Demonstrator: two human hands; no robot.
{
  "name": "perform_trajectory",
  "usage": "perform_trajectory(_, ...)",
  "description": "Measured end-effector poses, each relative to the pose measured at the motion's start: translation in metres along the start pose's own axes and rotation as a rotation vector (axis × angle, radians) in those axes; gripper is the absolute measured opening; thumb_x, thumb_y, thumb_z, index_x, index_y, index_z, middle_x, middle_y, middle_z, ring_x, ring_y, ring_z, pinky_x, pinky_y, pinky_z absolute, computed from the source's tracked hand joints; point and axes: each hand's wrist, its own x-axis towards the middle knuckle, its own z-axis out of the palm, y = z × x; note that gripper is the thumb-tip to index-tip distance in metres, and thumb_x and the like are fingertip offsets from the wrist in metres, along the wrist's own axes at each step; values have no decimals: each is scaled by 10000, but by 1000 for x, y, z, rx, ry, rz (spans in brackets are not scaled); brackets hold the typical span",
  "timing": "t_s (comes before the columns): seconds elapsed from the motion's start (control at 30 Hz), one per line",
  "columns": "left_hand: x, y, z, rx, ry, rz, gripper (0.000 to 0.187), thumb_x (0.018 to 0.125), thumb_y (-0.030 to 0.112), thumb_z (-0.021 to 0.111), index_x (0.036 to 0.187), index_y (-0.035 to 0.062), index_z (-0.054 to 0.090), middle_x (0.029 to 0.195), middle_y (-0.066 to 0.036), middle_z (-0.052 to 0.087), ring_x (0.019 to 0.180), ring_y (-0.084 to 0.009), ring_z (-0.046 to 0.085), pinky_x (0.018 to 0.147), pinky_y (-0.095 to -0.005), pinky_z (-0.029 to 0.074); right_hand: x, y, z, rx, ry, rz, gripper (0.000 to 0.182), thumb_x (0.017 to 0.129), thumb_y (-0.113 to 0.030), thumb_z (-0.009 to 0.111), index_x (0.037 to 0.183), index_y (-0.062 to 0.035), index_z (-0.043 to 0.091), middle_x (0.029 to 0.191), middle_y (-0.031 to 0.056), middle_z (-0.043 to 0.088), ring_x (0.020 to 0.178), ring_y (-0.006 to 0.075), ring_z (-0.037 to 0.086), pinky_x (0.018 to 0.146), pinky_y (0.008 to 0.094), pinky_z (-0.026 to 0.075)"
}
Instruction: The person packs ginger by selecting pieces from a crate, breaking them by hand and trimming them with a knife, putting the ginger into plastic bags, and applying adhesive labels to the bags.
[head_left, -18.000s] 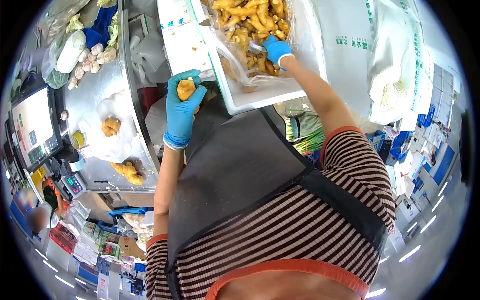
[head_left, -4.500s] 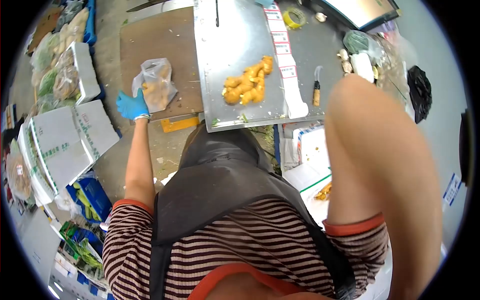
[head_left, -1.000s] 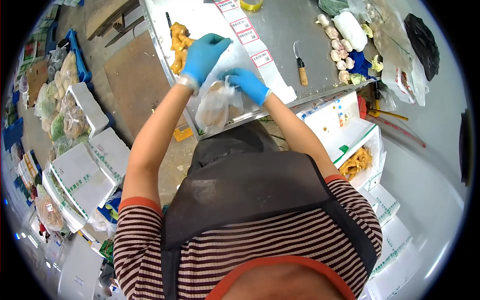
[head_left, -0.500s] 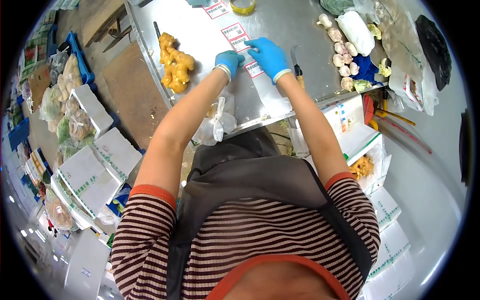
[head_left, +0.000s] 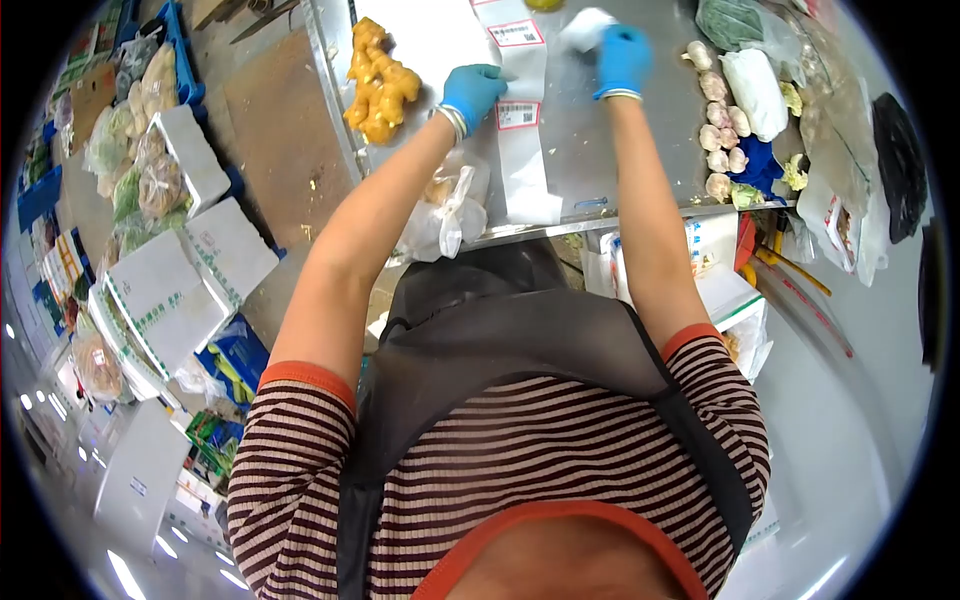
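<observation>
My left hand [head_left: 472, 92], in a blue glove, is closed at the left edge of a white label strip [head_left: 525, 165]; anything between its fingertips is hidden. Red-bordered printed labels [head_left: 518, 115] show on the strip, above and below the fingertips. Farther right, my right hand [head_left: 625, 62], also blue-gloved, is a closed fist over the metal table [head_left: 578, 150]. A blurred white piece [head_left: 587, 30] touches its left side, too smeared to identify. A large knob of ginger [head_left: 380, 85] lies left of my left hand.
Garlic bulbs [head_left: 718, 115] lie in a column at right, beside a white wrapped bundle [head_left: 755, 95] and a blue cloth [head_left: 757, 165]. A knotted plastic bag [head_left: 450, 215] sits at the table's front edge. White foam boxes [head_left: 165, 290] stand at lower left.
My right hand has moved right and up, away from the labels, and has closed from spread fingers; the white piece now shows beside it. The view has shifted. The knife right of the strip no longer shows.
</observation>
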Motion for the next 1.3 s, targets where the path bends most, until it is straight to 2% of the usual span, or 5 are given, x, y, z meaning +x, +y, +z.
perform_trajectory(0.2,-128,15,-62,699,-46,499,716,769,549,702,1270,49,592,1291,-205,575,1186,-339,550,979,-422,448,-63,-46,-46,181,41,-309,134,832,-127,665,913,-23,683,864,109,671,792,230,631,748,349,499)
perform_trajectory(0.37,-238,-12,-46,921,51,459,427,765,132,727,1184,118,644,1308,-133,569,1202,-355,514,999,-430,432,-168,-72,-36,292,-327,-399,127,837,-60,662,961,-61,689,936,88,671,866,227,645,807,327,503)
perform_trajectory(0.6,-232,-69,-80,214,658,329,363,727,-59,623,1074,45,653,1082,-100,627,928,-202,625,842,-289,486,-231,-91,-28,318,-327,-375,162,829,-33,662,980,-84,689,1030,101,670,949,247,665,838,338,524)
perform_trajectory(1.13,-370,-13,-165,-298,806,222,285,817,11,675,1101,25,650,951,-22,655,875,-83,586,799,-247,494,-271,-233,-37,359,-931,-969,970,723,-403,798,1480,-16,331,1523,202,344,1388,403,347,1134,463,291)
perform_trajectory(1.3,-416,-26,-226,-361,752,308,281,804,20,687,1081,-6,651,1015,-52,672,910,-111,614,813,-266,505,-362,-291,34,204,-1206,-1317,786,751,-189,715,1447,-34,387,1464,198,408,1292,397,452,1033,431,413)
